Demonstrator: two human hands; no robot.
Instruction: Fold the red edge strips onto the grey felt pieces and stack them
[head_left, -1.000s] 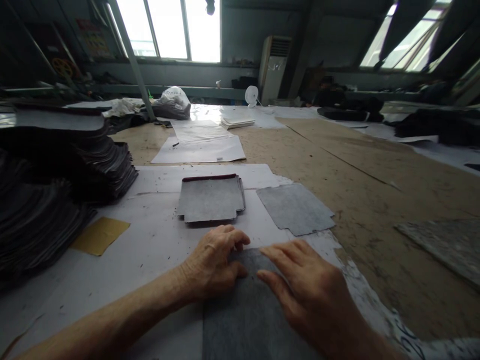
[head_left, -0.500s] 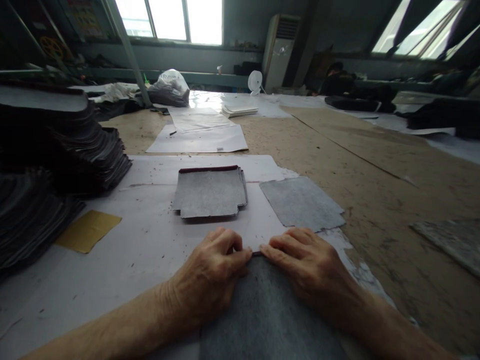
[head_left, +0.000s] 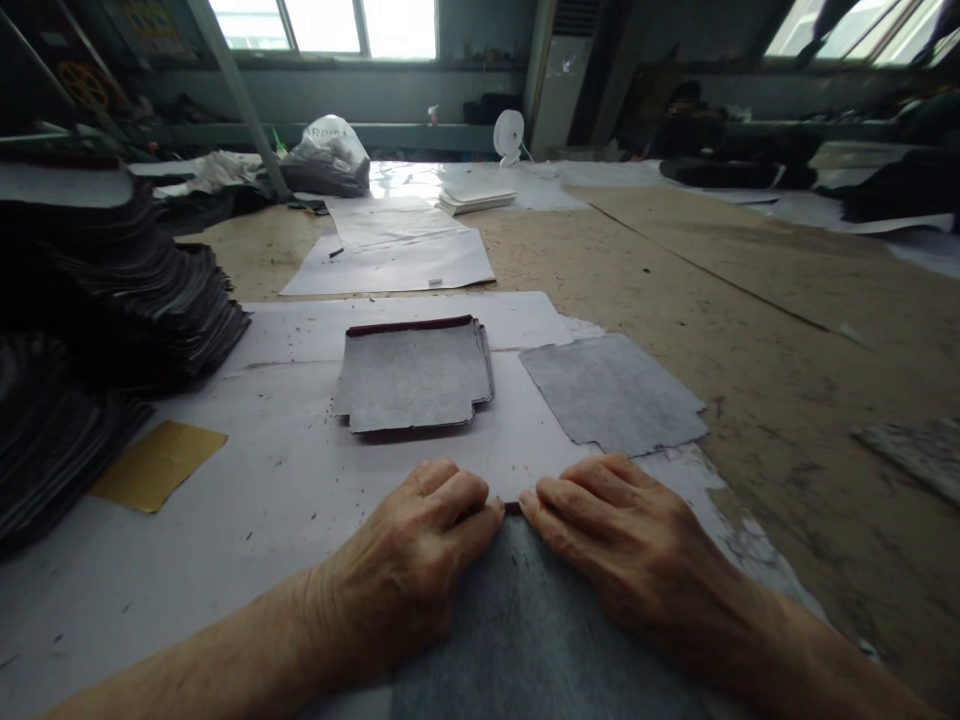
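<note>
A grey fabric piece [head_left: 517, 620] lies in front of me, its far edge turned over into a narrow dark maroon strip. My left hand [head_left: 431, 545] pinches that folded edge from the left, thumb and fingers pressed together. From the right, my right hand [head_left: 619, 530] grips the same edge, its fingertips a short gap from the left ones. Most of the fold is hidden under my fingers. Beyond my hands sits a small stack of grey cut pieces [head_left: 412, 380] with a maroon folded top edge. A single grey piece [head_left: 615, 390] lies flat to its right.
Tall stacks of dark fabric pieces [head_left: 165, 300] stand at the left, with a yellow card [head_left: 161, 465] beside them. White paper [head_left: 262, 520] covers the table under my work. Farther back are paper sheets [head_left: 397, 260], a plastic bag [head_left: 326, 155], a small white fan [head_left: 509, 138] and a person [head_left: 682, 125].
My view has tilted down slightly. Both hands keep hold of the fabric's far edge, and a little more of the maroon fold shows between the fingertips.
</note>
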